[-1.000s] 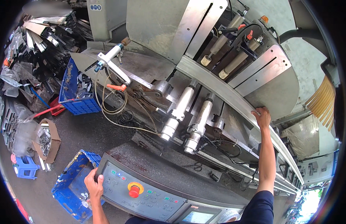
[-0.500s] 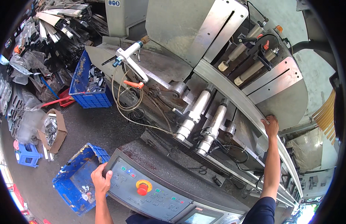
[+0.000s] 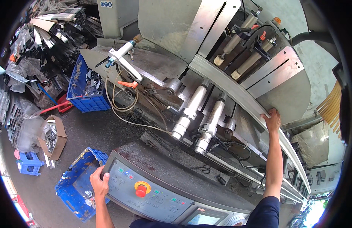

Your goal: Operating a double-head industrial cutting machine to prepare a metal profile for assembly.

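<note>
My left hand (image 3: 99,182) grips the left edge of a grey control panel (image 3: 157,195) with coloured buttons and a red mushroom button (image 3: 141,189) on a yellow ring. My right hand (image 3: 273,119) rests on a long grey metal profile (image 3: 236,92) lying across the machine bed, fingers curled over its upper edge. Below the profile, two silver pneumatic cylinders (image 3: 200,117) point down toward the panel. Two more cylinders (image 3: 244,41) stand above the profile at an angle.
A blue crate (image 3: 84,89) of metal scraps sits at the left, another blue crate (image 3: 79,184) lies below my left hand. A cardboard box (image 3: 52,136), a small blue stool (image 3: 29,163) and heaps of metal offcuts (image 3: 50,34) fill the floor at the left. Loose hoses (image 3: 122,100) hang by the machine.
The view has shifted and swung a little. My right hand stays on the long profile and my left hand stays on the panel's left edge.
</note>
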A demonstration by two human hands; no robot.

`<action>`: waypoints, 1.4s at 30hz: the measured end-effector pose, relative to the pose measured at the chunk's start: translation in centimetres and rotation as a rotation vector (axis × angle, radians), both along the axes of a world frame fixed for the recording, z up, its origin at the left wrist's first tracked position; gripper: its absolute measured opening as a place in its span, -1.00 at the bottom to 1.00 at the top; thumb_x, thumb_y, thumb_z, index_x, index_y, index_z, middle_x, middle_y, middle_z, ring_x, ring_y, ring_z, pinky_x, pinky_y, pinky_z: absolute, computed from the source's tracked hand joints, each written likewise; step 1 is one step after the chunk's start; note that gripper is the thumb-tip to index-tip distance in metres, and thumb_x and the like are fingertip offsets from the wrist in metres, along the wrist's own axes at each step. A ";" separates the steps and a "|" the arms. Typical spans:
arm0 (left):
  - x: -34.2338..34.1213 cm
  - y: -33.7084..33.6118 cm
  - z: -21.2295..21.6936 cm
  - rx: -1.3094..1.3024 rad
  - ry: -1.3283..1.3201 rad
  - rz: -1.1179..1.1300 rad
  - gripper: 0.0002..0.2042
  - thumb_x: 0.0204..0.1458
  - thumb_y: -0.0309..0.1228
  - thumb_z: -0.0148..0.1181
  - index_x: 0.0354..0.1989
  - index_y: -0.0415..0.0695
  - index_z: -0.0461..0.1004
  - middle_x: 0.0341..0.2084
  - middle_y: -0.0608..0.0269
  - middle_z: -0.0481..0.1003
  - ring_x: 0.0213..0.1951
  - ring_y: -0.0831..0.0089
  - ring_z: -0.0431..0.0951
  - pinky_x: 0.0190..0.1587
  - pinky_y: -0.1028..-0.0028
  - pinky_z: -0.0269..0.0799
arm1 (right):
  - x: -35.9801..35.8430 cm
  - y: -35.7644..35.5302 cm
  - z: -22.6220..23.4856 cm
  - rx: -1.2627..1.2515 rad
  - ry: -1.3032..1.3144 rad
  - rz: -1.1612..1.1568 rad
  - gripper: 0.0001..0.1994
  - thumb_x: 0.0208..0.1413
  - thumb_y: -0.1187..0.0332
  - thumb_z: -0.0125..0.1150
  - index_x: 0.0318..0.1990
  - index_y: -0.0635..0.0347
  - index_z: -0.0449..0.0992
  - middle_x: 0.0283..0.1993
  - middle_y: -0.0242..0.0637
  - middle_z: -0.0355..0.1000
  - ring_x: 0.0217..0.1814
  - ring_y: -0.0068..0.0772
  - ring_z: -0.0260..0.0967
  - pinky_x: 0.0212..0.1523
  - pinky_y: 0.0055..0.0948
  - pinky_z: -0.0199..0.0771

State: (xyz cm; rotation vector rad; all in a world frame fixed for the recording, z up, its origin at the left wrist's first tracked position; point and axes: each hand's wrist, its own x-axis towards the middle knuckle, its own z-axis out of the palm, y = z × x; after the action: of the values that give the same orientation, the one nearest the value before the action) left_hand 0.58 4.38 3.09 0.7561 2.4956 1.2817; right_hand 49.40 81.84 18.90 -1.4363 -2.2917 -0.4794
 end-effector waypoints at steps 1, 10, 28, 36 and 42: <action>0.1 -0.2 -0.1 0.018 -0.003 -0.008 -0.20 0.38 0.33 0.25 0.09 -0.38 0.75 -0.25 -0.10 0.75 -0.26 0.13 0.74 -0.12 0.21 0.58 | 0.2 0.1 0.0 -0.003 0.001 0.003 -0.40 -0.12 0.10 0.92 -0.02 0.14 0.65 -0.07 -0.19 0.69 0.08 0.09 0.64 0.11 0.10 0.62; -0.7 -2.3 -0.7 0.006 -0.288 0.012 -0.46 0.57 0.01 0.25 0.33 -0.27 0.73 0.20 -0.12 0.79 0.26 0.16 0.77 0.36 0.24 0.58 | 7.9 10.0 1.9 0.193 -0.350 0.170 -0.32 0.19 -0.19 0.67 0.12 0.29 0.69 0.19 0.13 0.71 0.21 0.44 0.65 0.20 0.21 0.65; 5.3 -7.2 0.5 0.190 -0.612 0.290 -0.09 -0.07 -0.10 0.85 0.47 -0.26 0.60 0.21 -0.03 0.74 0.28 0.16 0.70 0.45 0.15 0.52 | 1.2 2.8 -1.7 -0.106 -0.097 0.053 -0.38 0.10 -0.02 0.80 0.13 0.20 0.65 0.12 0.08 0.74 0.23 0.39 0.68 0.21 0.28 0.65; 5.1 -6.3 0.1 0.231 -0.601 0.306 -0.07 -0.13 -0.05 0.88 0.42 -0.26 0.63 0.16 -0.05 0.75 0.26 0.15 0.71 0.43 0.14 0.53 | 1.6 3.7 -1.9 -0.063 -0.119 0.038 -0.37 0.08 -0.02 0.81 0.13 0.18 0.65 0.12 0.07 0.73 0.21 0.38 0.69 0.19 0.29 0.65; 4.9 -6.5 0.1 0.235 -0.557 0.314 -0.07 -0.17 0.01 0.88 0.38 -0.24 0.67 0.13 -0.04 0.75 0.23 0.15 0.72 0.40 0.16 0.53 | 1.9 4.7 -3.1 -0.045 -0.117 0.092 -0.36 0.09 -0.05 0.80 0.13 0.18 0.65 0.10 0.06 0.73 0.19 0.36 0.69 0.18 0.29 0.65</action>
State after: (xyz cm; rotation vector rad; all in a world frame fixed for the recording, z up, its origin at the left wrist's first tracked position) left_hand 5.47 -2.10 3.15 0.0161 2.0756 1.6359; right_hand 51.31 86.51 15.82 -1.3486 -2.4635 -0.4992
